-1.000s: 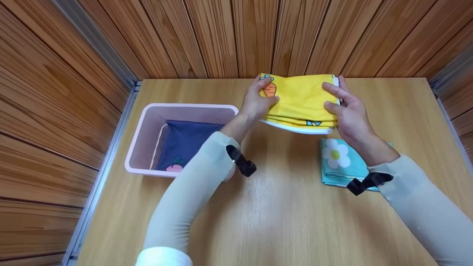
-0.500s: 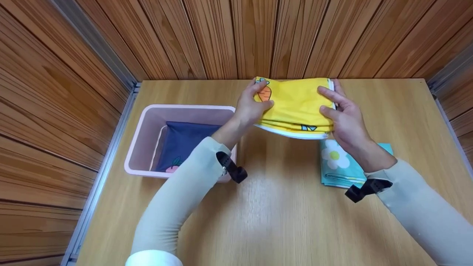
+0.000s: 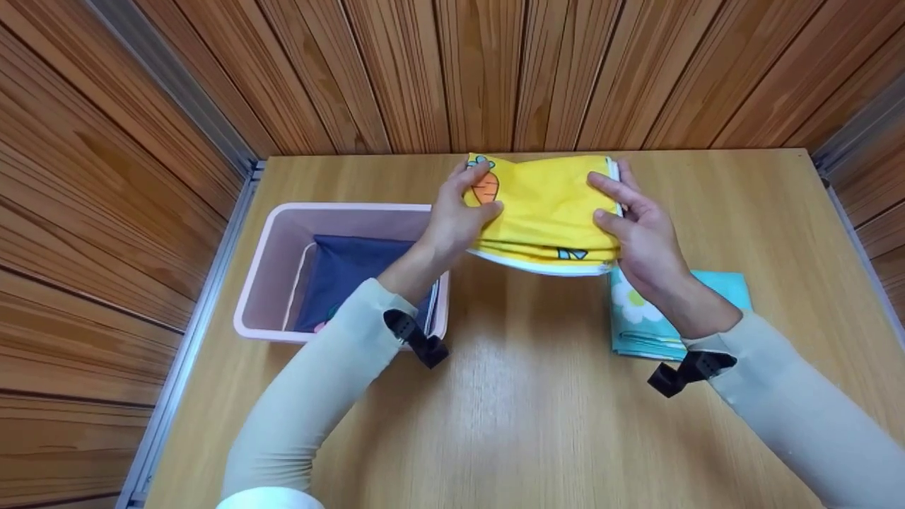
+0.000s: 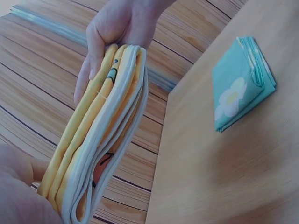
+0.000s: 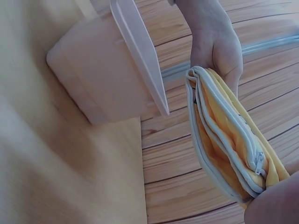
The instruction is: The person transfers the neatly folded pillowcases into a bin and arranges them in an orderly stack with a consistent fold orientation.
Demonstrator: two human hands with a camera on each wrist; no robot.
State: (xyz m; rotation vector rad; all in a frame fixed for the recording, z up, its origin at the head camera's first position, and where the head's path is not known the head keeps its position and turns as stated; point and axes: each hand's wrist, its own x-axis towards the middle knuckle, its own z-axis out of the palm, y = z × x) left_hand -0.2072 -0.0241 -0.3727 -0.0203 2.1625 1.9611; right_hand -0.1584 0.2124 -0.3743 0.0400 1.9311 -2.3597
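Observation:
Held in the air between both hands is a folded yellow fabric cover (image 3: pixel 541 201) with a carrot print and white edging. A small zip pull (image 5: pixel 259 163) shows on its edge in the right wrist view. My left hand (image 3: pixel 456 211) grips the left end, thumb on top and other fingers partly hidden behind. At the other end my right hand (image 3: pixel 640 226) pinches the cloth between thumb and fingers. In the left wrist view the fabric's stacked layers (image 4: pixel 100 135) are seen edge-on. Below the right forearm lies a folded teal cloth (image 3: pixel 721 290) with a white flower, partly covered by that arm.
A pale pink plastic bin (image 3: pixel 247 283) stands on the left of the wooden table (image 3: pixel 516 424), partly behind the left forearm. Inside lies a navy cloth (image 3: pixel 360 261) with a pink fruit print. Wood-panelled walls (image 3: pixel 481 71) border the table at the back and sides.
Both hands have moved left and slightly nearer with the yellow cover, closer to the pink bin. Their hold on it looks the same. The teal cloth and bin have stayed put.

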